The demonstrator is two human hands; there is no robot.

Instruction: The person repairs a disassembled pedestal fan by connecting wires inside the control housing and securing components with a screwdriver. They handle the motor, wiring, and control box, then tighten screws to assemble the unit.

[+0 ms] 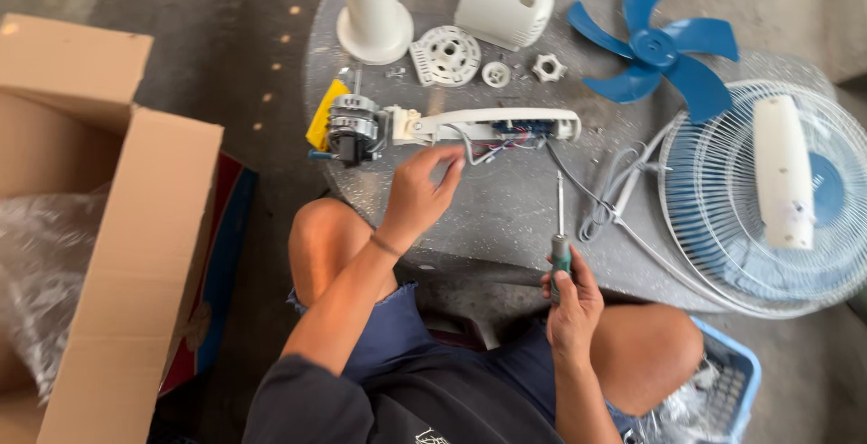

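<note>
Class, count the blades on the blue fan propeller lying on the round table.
5 blades on the blue fan propeller: one points up, one right, one lower right towards the wire guard, one lower left, one upper left. None looks hidden.

Around the round table (506, 209), the frame's top edge is cutting off the white stand pole (372, 1), the right edge is clipping the fan grille (722, 227), the left edge is cropping the cardboard box (117, 254), and the blue basket (736, 381) below is showing only blurred contents.
</note>
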